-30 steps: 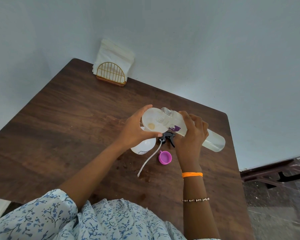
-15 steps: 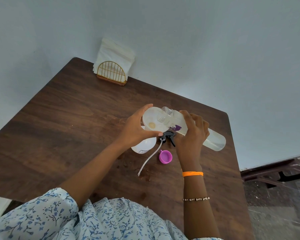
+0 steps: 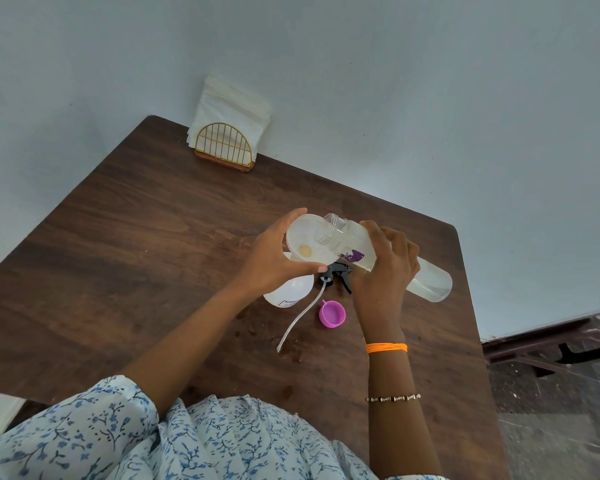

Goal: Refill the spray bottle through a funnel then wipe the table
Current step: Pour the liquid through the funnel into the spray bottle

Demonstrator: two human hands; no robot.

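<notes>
My left hand (image 3: 274, 258) grips the rim of a translucent white funnel (image 3: 305, 249) that sits in the neck of a white spray bottle (image 3: 288, 289) on the brown table (image 3: 136, 271). My right hand (image 3: 385, 268) holds a clear refill bottle (image 3: 426, 275) tilted on its side, its open mouth over the funnel bowl. The black spray head (image 3: 340, 275) with its white dip tube (image 3: 298, 320) lies on the table beside the bottle. A purple cap (image 3: 332, 314) lies open side up near my right wrist.
A gold wire napkin holder (image 3: 226, 148) with white napkins stands at the table's far edge against the wall. Small wet spots (image 3: 291, 348) mark the wood near the tube's end. The table's right edge drops to a dark floor (image 3: 551, 410).
The refill bottle stays tilted over the funnel. Both hands have barely moved.
</notes>
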